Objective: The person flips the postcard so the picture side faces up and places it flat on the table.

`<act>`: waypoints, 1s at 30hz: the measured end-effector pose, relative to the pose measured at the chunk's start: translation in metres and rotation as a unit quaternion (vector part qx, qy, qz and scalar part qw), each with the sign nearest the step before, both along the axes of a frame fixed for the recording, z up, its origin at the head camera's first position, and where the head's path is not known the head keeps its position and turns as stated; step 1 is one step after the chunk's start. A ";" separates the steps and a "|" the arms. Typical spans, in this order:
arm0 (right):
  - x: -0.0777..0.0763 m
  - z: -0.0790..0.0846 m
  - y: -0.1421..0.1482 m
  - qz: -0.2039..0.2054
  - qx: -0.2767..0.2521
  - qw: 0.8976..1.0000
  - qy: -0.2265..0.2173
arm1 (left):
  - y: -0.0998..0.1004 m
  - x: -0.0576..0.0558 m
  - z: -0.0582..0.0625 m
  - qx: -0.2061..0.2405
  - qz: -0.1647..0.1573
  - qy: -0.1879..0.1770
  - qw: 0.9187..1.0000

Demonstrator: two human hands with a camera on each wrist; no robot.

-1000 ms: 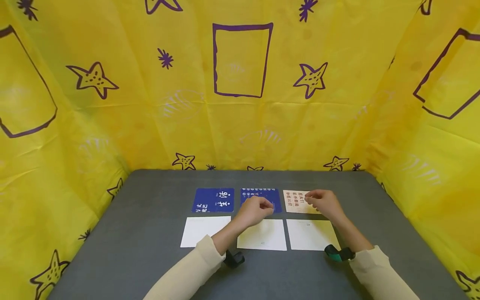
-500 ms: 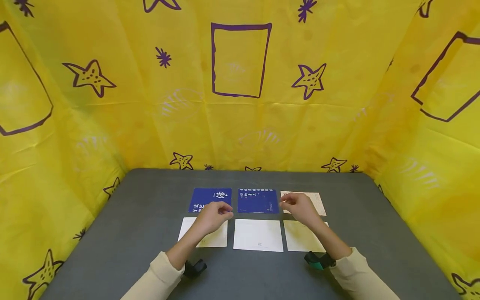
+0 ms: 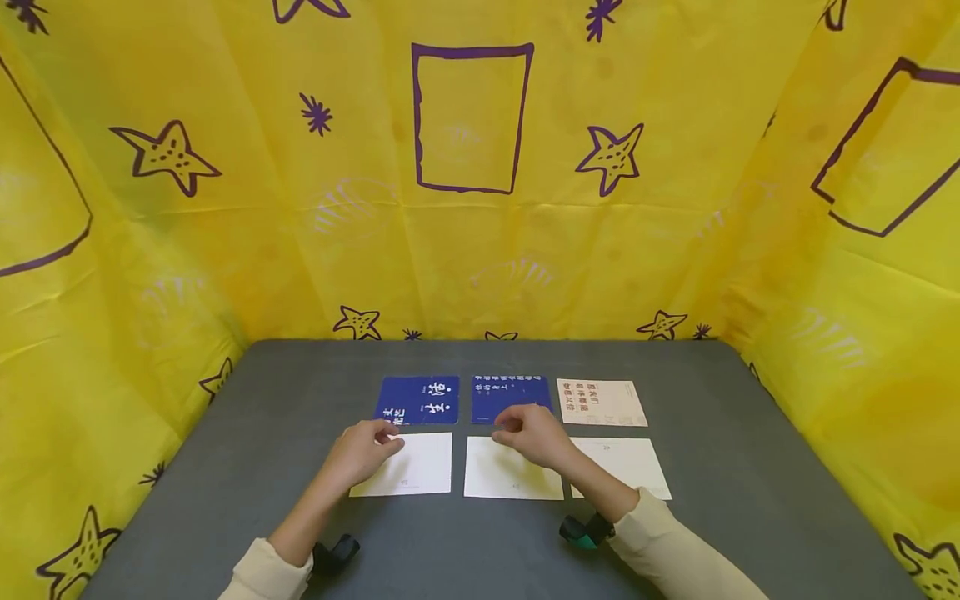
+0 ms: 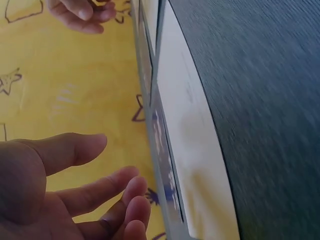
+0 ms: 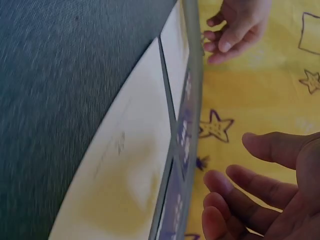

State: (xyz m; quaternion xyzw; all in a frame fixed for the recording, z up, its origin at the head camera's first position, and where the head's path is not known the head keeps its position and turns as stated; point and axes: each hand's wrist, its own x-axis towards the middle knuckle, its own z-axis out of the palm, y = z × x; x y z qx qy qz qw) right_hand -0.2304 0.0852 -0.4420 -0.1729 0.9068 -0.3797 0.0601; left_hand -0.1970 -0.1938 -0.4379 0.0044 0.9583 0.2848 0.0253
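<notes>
Six is avoided here: several cards lie in two rows on a grey table. The far row has a left blue card (image 3: 420,400) and a middle blue card (image 3: 506,398) with white characters, and a cream card (image 3: 603,404) with brown characters. Nearer lie a left white card (image 3: 427,467), a middle white card (image 3: 498,479) and a right white card (image 3: 630,467). My left hand (image 3: 362,452) hovers over the left white card's left side. My right hand (image 3: 536,435) is above the middle white card, overlapping the blue card behind. Both hands hold nothing; thumb and loosely bent fingers stand apart in the wrist views.
The grey table (image 3: 300,392) is enclosed by a yellow cloth (image 3: 480,267) with purple starfish drawings at the back and sides. A dark band with a device (image 3: 337,554) sits on my left wrist, and another device (image 3: 581,532) on my right.
Both hands have moved left, the left from the middle cards to the left white card, the right from the cream card to the middle white card. The cards stay in place.
</notes>
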 end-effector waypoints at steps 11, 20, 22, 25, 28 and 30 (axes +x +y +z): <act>0.013 -0.011 -0.042 0.073 0.035 0.996 0.026 | -0.039 0.011 -0.002 -0.048 0.015 -0.014 0.999; 0.024 -0.019 -0.063 0.087 0.109 0.987 0.080 | -0.047 0.014 -0.001 -0.065 0.011 -0.052 0.996; 0.026 -0.021 -0.066 0.085 0.135 0.982 0.098 | -0.044 0.015 -0.002 -0.065 0.012 -0.060 0.996; 0.030 -0.022 -0.070 0.083 0.160 0.977 0.114 | -0.042 0.015 -0.003 -0.064 0.012 -0.069 0.996; 0.031 -0.023 -0.073 0.080 0.166 0.976 0.120 | -0.042 0.013 -0.004 -0.057 0.010 -0.074 0.996; 0.031 -0.022 -0.074 0.080 0.166 0.976 0.119 | -0.042 0.011 -0.005 -0.055 0.006 -0.074 0.996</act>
